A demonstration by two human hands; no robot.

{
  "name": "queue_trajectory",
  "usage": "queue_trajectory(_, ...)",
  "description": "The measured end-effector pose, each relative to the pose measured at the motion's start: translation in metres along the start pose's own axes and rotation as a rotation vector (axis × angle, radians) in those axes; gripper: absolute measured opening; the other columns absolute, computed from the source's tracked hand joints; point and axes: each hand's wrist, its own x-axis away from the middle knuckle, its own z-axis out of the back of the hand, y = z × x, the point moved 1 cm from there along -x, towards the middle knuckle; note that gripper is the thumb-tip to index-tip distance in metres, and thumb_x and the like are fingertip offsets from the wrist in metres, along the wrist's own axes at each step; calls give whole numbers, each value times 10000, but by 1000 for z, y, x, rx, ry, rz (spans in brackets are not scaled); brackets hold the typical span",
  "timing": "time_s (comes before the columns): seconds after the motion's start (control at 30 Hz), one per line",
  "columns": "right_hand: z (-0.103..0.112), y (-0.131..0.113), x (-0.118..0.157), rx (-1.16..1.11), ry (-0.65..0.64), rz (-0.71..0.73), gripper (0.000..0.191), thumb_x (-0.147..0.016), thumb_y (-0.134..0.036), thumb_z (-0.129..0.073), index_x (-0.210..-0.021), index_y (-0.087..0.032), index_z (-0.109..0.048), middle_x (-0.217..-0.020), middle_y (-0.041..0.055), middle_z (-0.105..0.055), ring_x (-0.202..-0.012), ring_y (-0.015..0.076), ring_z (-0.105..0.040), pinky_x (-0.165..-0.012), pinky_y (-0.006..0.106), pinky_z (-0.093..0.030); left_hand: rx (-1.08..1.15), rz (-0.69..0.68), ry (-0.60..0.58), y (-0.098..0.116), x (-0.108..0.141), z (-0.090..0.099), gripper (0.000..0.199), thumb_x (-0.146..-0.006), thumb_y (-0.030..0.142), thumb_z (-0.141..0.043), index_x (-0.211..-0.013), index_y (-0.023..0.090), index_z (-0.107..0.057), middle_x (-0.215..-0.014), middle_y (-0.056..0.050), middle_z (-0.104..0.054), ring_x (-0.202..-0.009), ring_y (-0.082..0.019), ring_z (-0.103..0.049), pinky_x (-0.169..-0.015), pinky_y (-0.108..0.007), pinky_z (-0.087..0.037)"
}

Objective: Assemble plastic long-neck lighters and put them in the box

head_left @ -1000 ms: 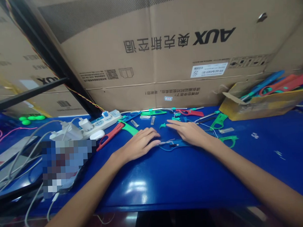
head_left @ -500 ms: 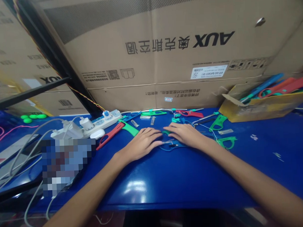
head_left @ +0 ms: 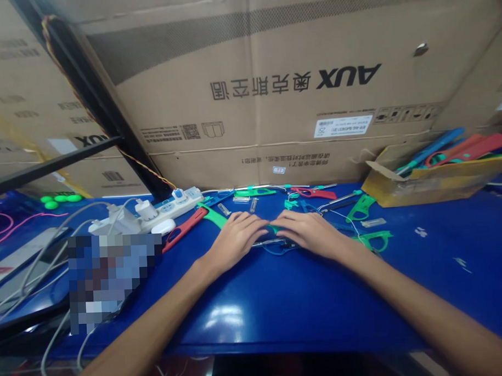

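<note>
Both hands have slid together since a second ago: left hand (head_left: 236, 239) and right hand (head_left: 308, 232) lie flat, fingers spread (fingertips meeting), over a small green piece (head_left: 273, 229) mid-table, bare blue table (head_left: 279, 302) nearer.

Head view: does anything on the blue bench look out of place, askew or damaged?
Nothing looks damaged or spilled. Green, red and blue plastic handle pieces lie scattered at all angles on the blue table, around the left hand and right hand. The torn cardboard box at far right sits askew, long coloured pieces poking out.
</note>
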Motion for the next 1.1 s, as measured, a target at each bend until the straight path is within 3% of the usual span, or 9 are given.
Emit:
queue_trajectory(0.13,4,-9,6,-35,-23,8,319,-1033,-330,-461,-1280,-228,-635,-1183,83,-666,-957,186,-659,-789,317,-510,19,-45,47,5,0,1,241,-1062,313,-449,-1124,192,-648,-1009,-24,-732,-929,-182,-617,-919,-365,-376)
queue_trajectory(0.23,11,-8,13,-63,-58,-11,336,-1018,-397,-498,-1268,-211,-627,-1192,87,-659,-974,195,-660,-800,324,-511,80,-4,36,8,1,2,213,-1055,310,-472,-1061,199,-654,-975,-12,-736,-895,-171,-618,-918,-363,-372)
queue_trajectory(0.43,27,9,22,-158,-231,-46,282,-993,-431,-545,-997,-226,-738,-967,39,-705,-858,178,-658,-733,306,-466,158,21,-67,11,3,4,203,-1054,339,-467,-1028,200,-614,-1042,-27,-689,-975,-178,-599,-929,-357,-378)
queue_trajectory(0.67,31,12,27,-179,-316,-34,352,-955,-528,-570,-1208,-339,-724,-1028,16,-687,-843,162,-643,-718,289,-449,159,51,-100,10,5,1,194,-1051,333,-467,-1016,202,-606,-1066,-32,-653,-993,-187,-585,-898,-348,-380)
queue_trajectory(1.1,17,12,23,-280,-320,-8,313,-1014,-398,-513,-1236,-294,-708,-1072,43,-691,-919,166,-648,-793,298,-469,123,53,-131,8,7,-4,193,-1025,361,-526,-970,199,-617,-1052,-27,-642,-982,-195,-584,-878,-357,-377)
